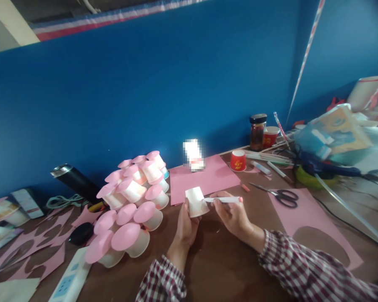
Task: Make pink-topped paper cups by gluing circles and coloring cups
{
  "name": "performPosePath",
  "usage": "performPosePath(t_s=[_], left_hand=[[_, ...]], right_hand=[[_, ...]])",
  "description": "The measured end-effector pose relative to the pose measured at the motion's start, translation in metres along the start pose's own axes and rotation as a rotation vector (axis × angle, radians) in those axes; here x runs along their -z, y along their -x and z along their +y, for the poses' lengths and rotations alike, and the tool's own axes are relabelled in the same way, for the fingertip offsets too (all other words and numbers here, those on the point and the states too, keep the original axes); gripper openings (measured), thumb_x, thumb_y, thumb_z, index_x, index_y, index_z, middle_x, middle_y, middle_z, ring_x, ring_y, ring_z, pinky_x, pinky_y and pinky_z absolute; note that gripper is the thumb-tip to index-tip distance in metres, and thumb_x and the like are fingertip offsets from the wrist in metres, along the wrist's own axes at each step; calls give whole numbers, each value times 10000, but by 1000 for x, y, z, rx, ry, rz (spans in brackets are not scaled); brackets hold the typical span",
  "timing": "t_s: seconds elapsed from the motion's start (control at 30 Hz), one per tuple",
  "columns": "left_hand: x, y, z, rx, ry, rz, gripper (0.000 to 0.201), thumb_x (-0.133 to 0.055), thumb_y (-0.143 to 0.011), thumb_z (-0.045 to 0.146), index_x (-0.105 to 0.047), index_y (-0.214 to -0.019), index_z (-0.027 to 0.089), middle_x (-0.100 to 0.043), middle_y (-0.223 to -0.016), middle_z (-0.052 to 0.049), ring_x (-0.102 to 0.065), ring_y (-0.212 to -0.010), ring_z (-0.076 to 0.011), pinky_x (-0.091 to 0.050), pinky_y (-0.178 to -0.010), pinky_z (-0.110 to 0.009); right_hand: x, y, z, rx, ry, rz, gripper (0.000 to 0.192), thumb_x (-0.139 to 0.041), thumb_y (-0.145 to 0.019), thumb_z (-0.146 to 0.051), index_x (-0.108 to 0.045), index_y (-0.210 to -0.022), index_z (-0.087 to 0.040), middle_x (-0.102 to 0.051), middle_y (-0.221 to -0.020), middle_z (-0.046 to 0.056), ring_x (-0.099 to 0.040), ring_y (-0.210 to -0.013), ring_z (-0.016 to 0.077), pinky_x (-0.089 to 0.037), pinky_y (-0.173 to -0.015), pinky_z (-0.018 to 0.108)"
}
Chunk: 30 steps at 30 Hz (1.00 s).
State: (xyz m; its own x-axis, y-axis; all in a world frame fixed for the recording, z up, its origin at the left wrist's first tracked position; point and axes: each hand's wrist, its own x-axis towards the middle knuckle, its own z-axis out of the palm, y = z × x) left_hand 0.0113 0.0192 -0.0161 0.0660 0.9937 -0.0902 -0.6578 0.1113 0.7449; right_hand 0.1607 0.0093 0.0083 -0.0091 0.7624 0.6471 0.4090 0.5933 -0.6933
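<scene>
My left hand [187,226] is wrapped round a white paper cup [195,202], which is held upside down and slightly tilted above the brown table. In my right hand [234,217] is a white marker pen [225,199] with a reddish end. Its tip meets the right side of the cup, though any mark there is too small to make out. Behind the cup lies a sheet of pink paper [208,179]. To the left stand several paper cups topped with pink paper discs [126,235], crowded together and partly stacked.
A red paper cup [238,161], black-handled scissors [285,197] and a cut pink sheet [294,209] lie at right. A dark-lidded jar [257,132] stands against the blue partition [145,84]. At left are a power strip [69,277], a black flask [75,181] and pink scraps [52,251].
</scene>
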Motion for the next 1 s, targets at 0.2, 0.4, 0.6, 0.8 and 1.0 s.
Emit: performPosePath(t_s=[0.2, 0.4, 0.6, 0.8, 1.0], left_hand=[[0, 0, 0, 8, 12, 18, 353, -538, -835, 463, -641, -956, 148, -694, -934, -67, -625, -842, -178, -472, -816, -319], [1, -1, 0, -5, -25, 14, 372, -518, -838, 488, -643, -960, 160, -689, -916, -66, -623, -800, -174, -475, -774, -309], [-3, 0, 2, -6, -42, 23, 373, -526, -831, 493, -649, -944, 160, -695, -898, -62, -628, -802, -175, -477, -755, -292], [-4, 1, 2, -12, -30, 17, 340, -522, -845, 467, -646, -874, 151, -695, -903, -53, -625, -818, -168, -470, -763, -289], [-1, 0, 0, -31, -69, -12, 352, -513, -853, 460, -644, -932, 143, -683, -893, -54, -614, -811, -169, -454, -759, -291]], right_hand=[[0, 0, 1, -17, -28, -24, 127, -488, -894, -191, -612, -868, -184, -680, -723, 17, -657, -593, 128, -507, -583, 199], [1, 0, -1, -2, -25, -16, 117, -498, -885, -188, -611, -858, -174, -679, -741, 28, -658, -624, 131, -509, -619, 203], [1, 1, -3, -10, -46, -31, 114, -490, -885, -189, -601, -864, -173, -670, -735, 30, -649, -618, 128, -500, -584, 198], [2, 1, -2, -19, -67, -38, 99, -499, -883, -196, -596, -880, -179, -667, -731, 26, -646, -615, 129, -500, -590, 208], [1, 3, -1, -34, -64, -38, 120, -492, -890, -221, -606, -899, -181, -671, -740, 38, -642, -607, 144, -511, -593, 234]])
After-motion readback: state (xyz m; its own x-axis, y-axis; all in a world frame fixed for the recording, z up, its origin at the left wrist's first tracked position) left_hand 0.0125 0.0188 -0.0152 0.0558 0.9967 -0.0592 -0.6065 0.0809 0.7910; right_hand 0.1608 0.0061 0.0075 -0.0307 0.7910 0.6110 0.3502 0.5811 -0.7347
